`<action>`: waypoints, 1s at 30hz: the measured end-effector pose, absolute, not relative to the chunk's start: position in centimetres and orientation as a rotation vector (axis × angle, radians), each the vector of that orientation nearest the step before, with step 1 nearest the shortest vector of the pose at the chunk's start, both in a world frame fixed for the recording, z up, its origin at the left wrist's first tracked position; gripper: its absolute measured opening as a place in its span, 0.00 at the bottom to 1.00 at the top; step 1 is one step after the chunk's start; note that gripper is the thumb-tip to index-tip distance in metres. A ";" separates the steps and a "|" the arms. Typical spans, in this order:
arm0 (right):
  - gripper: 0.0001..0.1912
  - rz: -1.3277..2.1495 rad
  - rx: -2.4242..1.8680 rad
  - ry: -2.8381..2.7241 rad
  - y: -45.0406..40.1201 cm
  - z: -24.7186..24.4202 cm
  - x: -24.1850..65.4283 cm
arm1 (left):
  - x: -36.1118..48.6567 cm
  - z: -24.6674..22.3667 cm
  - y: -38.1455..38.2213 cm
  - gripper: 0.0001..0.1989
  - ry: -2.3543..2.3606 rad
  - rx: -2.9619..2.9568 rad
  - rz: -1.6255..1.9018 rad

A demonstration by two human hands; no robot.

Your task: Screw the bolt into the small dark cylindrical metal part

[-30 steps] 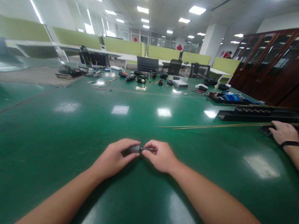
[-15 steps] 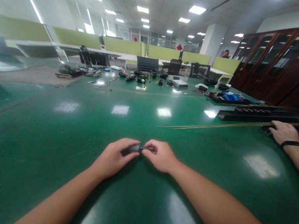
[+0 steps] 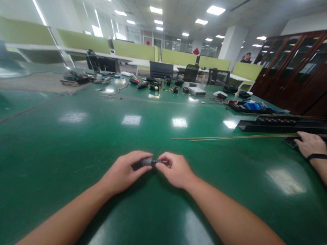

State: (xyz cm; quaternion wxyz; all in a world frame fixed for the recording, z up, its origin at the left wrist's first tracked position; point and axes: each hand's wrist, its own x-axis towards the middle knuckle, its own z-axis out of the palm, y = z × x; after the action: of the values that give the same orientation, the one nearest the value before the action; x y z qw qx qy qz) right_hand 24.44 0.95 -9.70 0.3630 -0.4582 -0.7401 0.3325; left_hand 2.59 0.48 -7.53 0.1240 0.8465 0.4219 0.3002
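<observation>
A small dark cylindrical part (image 3: 147, 161) with a thin shaft (image 3: 157, 161) on its right end lies level between my hands, low over the green table (image 3: 107, 214). The thumb and fingers of my left hand (image 3: 124, 172) grip its thick body from the left. From the right, my right hand (image 3: 176, 170) pinches the thin shaft between thumb and fingers. Part of the body is hidden in my left hand. The fingertips of my two hands are a short gap apart.
Two thin brass-coloured rods (image 3: 232, 137) stretch right to another person's hand (image 3: 313, 145). Behind that hand lie long black rails (image 3: 288, 126). Tools, among them a power tool (image 3: 142, 84), and a blue item (image 3: 254, 105) are strewn along the far edge.
</observation>
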 end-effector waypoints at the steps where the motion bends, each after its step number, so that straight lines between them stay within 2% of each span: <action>1: 0.07 0.854 -1.179 -1.906 1.0 -9.7 24.4 | 2.6 -7.5 0.5 0.17 1.231 2.467 0.876; 30: 0.07 0.841 -1.181 -1.897 0.9 -9.5 24.4 | 2.6 -7.4 0.4 0.18 1.250 2.431 0.899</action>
State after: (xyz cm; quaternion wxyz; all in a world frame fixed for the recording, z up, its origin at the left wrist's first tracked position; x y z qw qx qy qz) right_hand 24.40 0.92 -9.52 0.3680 -0.4599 -0.7388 0.3274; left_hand 2.62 0.40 -7.41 0.1315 0.8375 0.4306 0.3098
